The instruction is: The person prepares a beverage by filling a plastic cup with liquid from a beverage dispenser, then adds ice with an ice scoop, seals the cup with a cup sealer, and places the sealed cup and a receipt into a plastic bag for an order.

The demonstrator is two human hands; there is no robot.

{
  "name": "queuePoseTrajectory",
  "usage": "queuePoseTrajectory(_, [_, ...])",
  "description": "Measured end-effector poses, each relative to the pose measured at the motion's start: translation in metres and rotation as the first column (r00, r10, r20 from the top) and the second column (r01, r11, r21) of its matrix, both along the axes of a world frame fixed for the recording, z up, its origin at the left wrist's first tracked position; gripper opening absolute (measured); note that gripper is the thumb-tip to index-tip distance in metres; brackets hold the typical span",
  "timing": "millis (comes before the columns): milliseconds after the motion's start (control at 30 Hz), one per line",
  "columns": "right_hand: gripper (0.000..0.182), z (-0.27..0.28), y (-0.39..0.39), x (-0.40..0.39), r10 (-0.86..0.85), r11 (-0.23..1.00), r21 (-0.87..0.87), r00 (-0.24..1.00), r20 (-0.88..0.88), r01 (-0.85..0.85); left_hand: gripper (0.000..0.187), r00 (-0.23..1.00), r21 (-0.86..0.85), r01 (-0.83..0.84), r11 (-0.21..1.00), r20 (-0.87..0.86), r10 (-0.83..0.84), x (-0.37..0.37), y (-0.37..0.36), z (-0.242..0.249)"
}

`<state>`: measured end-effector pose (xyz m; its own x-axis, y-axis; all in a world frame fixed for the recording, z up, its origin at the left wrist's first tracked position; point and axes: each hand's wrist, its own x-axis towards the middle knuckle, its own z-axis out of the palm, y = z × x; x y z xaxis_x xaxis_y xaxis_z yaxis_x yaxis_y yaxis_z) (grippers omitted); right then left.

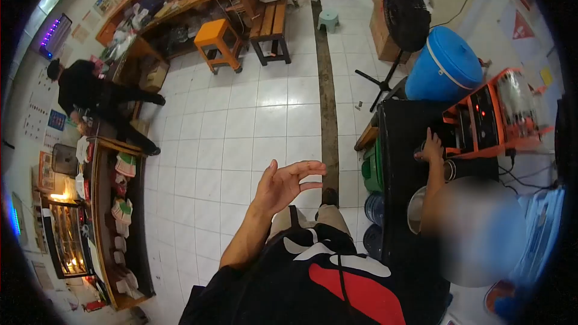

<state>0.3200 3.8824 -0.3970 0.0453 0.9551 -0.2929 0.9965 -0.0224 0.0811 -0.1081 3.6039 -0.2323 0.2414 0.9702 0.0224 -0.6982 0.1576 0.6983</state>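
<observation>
My left hand (290,182) is raised over the tiled floor in front of my body. Its palm is turned partly up, its fingers are apart, and it holds nothing. My right arm stretches over the black table on the right. There my right hand (432,148) is around a small dark round thing (418,153), thumb on the near side and fingers on the far side. What this thing is I cannot make out. Close to that wrist stands a dark cylinder with a pale band (450,170). A metal bowl (415,210) lies partly hidden behind my forearm.
An orange-framed machine (481,121) with red lights and a blue drum (447,65) stand right, near a black fan (407,15). An orange stool (219,37) and wooden bench (268,27) are ahead. Left, a person in black (90,93) stands by wooden shelves (105,216). A blurred patch hides the lower right.
</observation>
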Motion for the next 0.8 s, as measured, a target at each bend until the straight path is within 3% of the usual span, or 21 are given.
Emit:
queuePoseTrajectory(133, [0.111, -0.018, 0.02, 0.003, -0.025, 0.999, -0.027, 0.997, -0.07, 0.023, 0.097, 0.992, 0.059, 0.096, 0.994, 0.074, -0.1, 0.008, 0.043, 0.024])
queuePoseTrajectory(267, [0.108, -0.027, 0.007, 0.0, -0.028, 0.991, 0.126, 0.994, -0.103, 0.041, 0.105, 0.937, 0.071, 0.314, 0.947, 0.14, -0.321, 0.031, 0.079, 0.062])
queuePoseTrajectory(367, [0.106, -0.019, -0.013, -0.006, 0.009, 0.939, 0.322, 0.926, -0.378, 0.123, 0.112, 0.78, 0.324, 0.579, 0.748, 0.046, -0.624, 0.051, 0.08, 0.113])
queuePoseTrajectory(433, [0.105, -0.015, -0.041, -0.013, 0.058, 0.868, 0.465, 0.893, -0.446, 0.176, 0.114, 0.579, 0.546, 0.7, 0.461, -0.057, -0.813, 0.065, 0.079, 0.144])
queuePoseTrajectory(500, [0.106, -0.012, -0.066, -0.025, 0.015, 0.819, 0.517, 0.892, -0.452, 0.248, 0.114, 0.459, 0.718, 0.618, 0.319, 0.0, -0.888, 0.08, 0.063, 0.162])
queuePoseTrajectory(600, [0.111, -0.016, -0.093, -0.027, -0.037, 0.79, 0.515, 0.865, -0.5, 0.332, 0.096, 0.584, 0.657, 0.487, 0.576, 0.245, -0.774, 0.086, 0.012, 0.191])
queuePoseTrajectory(667, [0.114, -0.003, -0.109, -0.033, -0.075, 0.784, 0.508, 0.867, -0.492, 0.356, 0.092, 0.605, 0.605, 0.458, 0.652, 0.325, -0.727, 0.084, 0.0, 0.192])
queuePoseTrajectory(800, [0.111, 0.026, -0.151, -0.05, -0.098, 0.764, 0.475, 0.805, -0.585, 0.438, 0.107, 0.433, 0.621, 0.553, 0.556, 0.355, -0.828, 0.068, -0.016, 0.175])
